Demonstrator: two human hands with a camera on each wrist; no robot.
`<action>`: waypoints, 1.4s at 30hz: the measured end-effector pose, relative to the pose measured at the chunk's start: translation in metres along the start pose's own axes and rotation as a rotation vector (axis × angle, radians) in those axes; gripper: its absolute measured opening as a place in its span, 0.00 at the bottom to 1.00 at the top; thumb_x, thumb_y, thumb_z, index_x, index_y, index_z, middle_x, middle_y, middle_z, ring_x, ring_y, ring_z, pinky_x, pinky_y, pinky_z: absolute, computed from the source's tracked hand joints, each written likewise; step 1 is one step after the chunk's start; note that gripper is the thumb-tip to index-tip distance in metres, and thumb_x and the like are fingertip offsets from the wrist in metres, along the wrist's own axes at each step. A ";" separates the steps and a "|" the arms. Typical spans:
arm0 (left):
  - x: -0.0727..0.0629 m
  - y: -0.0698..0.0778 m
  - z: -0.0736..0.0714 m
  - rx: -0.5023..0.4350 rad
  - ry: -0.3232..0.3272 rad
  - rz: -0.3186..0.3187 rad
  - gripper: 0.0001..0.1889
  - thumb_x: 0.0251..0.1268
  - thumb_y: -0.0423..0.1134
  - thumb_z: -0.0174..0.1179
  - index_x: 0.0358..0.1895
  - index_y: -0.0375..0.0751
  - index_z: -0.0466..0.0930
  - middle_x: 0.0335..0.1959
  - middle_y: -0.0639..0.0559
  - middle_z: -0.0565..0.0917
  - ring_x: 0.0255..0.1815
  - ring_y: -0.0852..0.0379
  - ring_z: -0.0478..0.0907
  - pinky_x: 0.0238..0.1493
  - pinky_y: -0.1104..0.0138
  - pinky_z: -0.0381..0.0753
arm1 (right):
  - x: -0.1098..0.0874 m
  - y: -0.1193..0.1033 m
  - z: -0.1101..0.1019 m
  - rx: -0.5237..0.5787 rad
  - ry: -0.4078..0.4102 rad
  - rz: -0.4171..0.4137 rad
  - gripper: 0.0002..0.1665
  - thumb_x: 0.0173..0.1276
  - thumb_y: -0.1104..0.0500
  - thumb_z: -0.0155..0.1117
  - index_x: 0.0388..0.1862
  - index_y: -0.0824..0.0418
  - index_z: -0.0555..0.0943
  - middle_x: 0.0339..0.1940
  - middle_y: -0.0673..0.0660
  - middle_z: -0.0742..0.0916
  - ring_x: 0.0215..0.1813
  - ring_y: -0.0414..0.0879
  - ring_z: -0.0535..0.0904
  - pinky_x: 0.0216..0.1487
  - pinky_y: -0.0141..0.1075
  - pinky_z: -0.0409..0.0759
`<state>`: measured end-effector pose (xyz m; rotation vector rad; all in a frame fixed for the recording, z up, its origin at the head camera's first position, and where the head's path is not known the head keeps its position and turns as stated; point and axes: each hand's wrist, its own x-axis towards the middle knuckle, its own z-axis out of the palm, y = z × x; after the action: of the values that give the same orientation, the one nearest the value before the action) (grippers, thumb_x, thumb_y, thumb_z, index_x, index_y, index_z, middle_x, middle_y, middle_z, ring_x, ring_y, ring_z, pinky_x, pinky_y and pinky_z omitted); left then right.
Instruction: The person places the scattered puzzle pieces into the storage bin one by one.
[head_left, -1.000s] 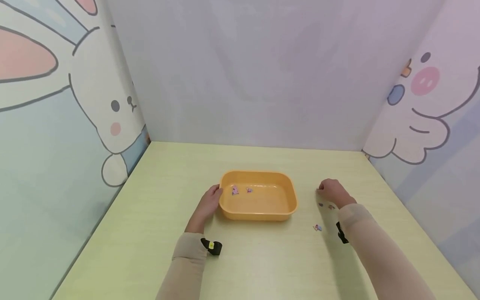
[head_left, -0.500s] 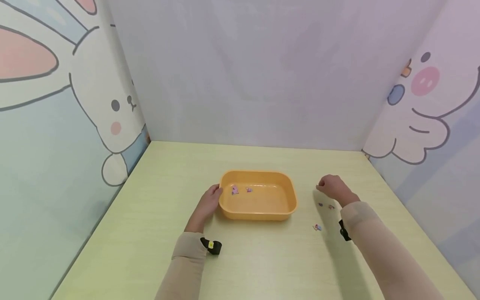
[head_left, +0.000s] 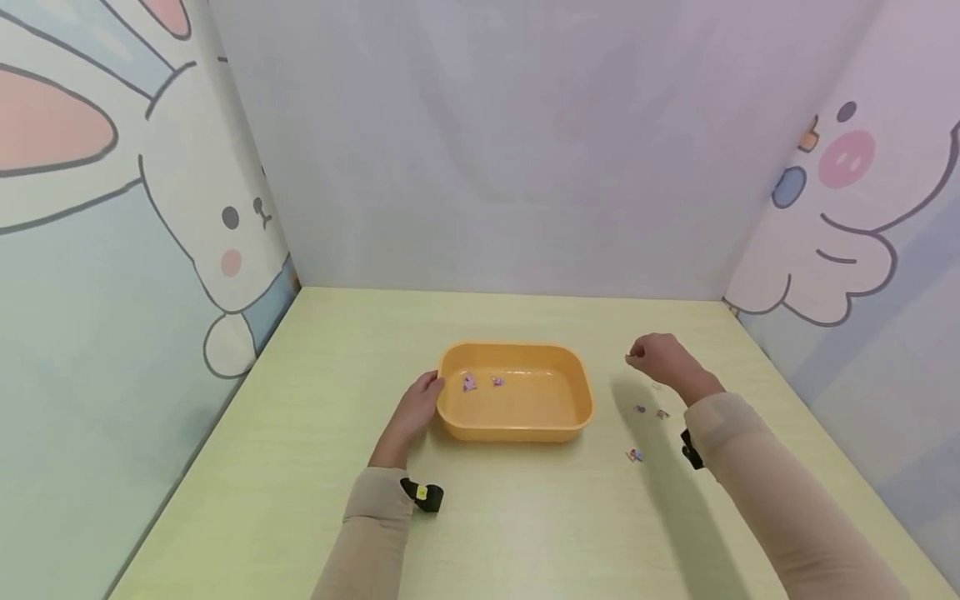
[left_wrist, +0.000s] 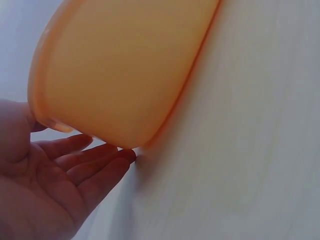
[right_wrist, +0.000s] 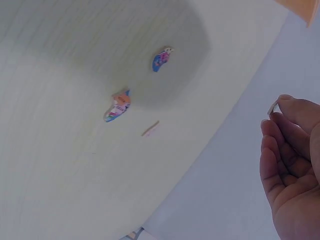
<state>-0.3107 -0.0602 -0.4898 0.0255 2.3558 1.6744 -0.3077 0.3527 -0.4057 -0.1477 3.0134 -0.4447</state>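
Observation:
My left hand [head_left: 415,408] holds the left side of a yellow-orange plastic tray [head_left: 517,434], its fingers [left_wrist: 105,172] against the outer wall and its thumb at the rim. Inside the tray lie two small pinkish printed pieces, one larger [head_left: 469,382] and one smaller [head_left: 498,381]. To the tray's right my right hand [head_left: 666,362] is raised above the table. Between thumb and forefinger it pinches a thin pale flat piece [right_wrist: 273,107], seen edge-on, its printed face hidden.
On the pale yellow-green table [head_left: 525,525] beneath the right hand lie small printed pieces: a blue one [right_wrist: 161,60], an orange and blue one [right_wrist: 118,106] and a faint pinkish one [right_wrist: 150,128]. Another coloured piece [head_left: 635,455] lies nearer the front. A grey curtain-like backdrop [head_left: 487,150] stands behind.
The right hand has risen off the table and shifted slightly away from me, with the thin piece pinched in it, uncovering a pale piece beneath. The left hand and tray have stayed put.

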 end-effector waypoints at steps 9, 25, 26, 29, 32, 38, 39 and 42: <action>0.000 -0.003 0.001 0.007 0.005 0.021 0.27 0.78 0.49 0.40 0.72 0.36 0.63 0.70 0.40 0.67 0.71 0.41 0.60 0.69 0.47 0.59 | 0.001 -0.020 -0.013 -0.002 0.025 -0.051 0.13 0.71 0.61 0.60 0.42 0.72 0.83 0.35 0.60 0.86 0.35 0.52 0.80 0.39 0.48 0.80; 0.003 -0.004 0.000 0.013 0.004 0.057 0.26 0.78 0.47 0.40 0.71 0.36 0.64 0.69 0.40 0.69 0.70 0.42 0.62 0.69 0.48 0.60 | 0.019 -0.079 -0.017 -0.023 -0.009 -0.131 0.11 0.69 0.61 0.63 0.42 0.69 0.84 0.36 0.58 0.86 0.37 0.51 0.80 0.41 0.45 0.82; 0.003 -0.004 0.000 0.012 0.003 0.056 0.26 0.78 0.47 0.40 0.71 0.36 0.64 0.69 0.39 0.68 0.70 0.42 0.62 0.69 0.48 0.60 | 0.021 -0.082 -0.016 -0.025 -0.010 -0.140 0.11 0.69 0.61 0.64 0.42 0.69 0.84 0.35 0.58 0.86 0.37 0.51 0.80 0.41 0.45 0.82; 0.002 -0.003 0.000 0.009 0.002 0.052 0.26 0.78 0.48 0.40 0.71 0.36 0.64 0.69 0.39 0.68 0.70 0.42 0.62 0.69 0.48 0.59 | 0.025 -0.092 -0.014 -0.026 -0.023 -0.150 0.10 0.69 0.61 0.64 0.41 0.68 0.85 0.35 0.58 0.86 0.36 0.50 0.80 0.40 0.44 0.82; 0.001 -0.002 0.001 0.008 0.002 0.049 0.27 0.78 0.48 0.40 0.71 0.36 0.64 0.69 0.39 0.68 0.70 0.42 0.62 0.69 0.48 0.60 | 0.028 -0.100 -0.012 -0.028 -0.051 -0.143 0.10 0.69 0.61 0.64 0.42 0.68 0.84 0.35 0.57 0.85 0.35 0.49 0.79 0.40 0.43 0.82; 0.001 -0.001 0.001 0.007 0.006 0.054 0.27 0.78 0.48 0.40 0.71 0.35 0.63 0.68 0.39 0.69 0.69 0.42 0.64 0.67 0.48 0.62 | 0.036 -0.115 -0.004 -0.038 -0.104 -0.145 0.11 0.69 0.60 0.64 0.43 0.67 0.84 0.35 0.57 0.85 0.37 0.49 0.80 0.42 0.42 0.83; 0.001 -0.001 0.000 0.007 0.006 0.053 0.27 0.78 0.48 0.40 0.71 0.35 0.63 0.68 0.39 0.69 0.69 0.42 0.64 0.67 0.48 0.62 | 0.037 -0.117 -0.002 -0.039 -0.110 -0.149 0.11 0.69 0.60 0.64 0.44 0.67 0.84 0.36 0.57 0.85 0.37 0.49 0.80 0.42 0.42 0.83; 0.000 -0.001 0.000 0.007 0.006 0.050 0.27 0.78 0.48 0.40 0.71 0.35 0.63 0.69 0.38 0.68 0.70 0.41 0.62 0.68 0.47 0.60 | 0.041 -0.122 0.004 -0.051 -0.128 -0.161 0.11 0.70 0.60 0.64 0.44 0.67 0.84 0.36 0.57 0.85 0.37 0.48 0.80 0.43 0.42 0.82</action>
<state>-0.3108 -0.0603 -0.4909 0.0816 2.3846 1.6913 -0.3380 0.2308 -0.3768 -0.4084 2.8994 -0.3564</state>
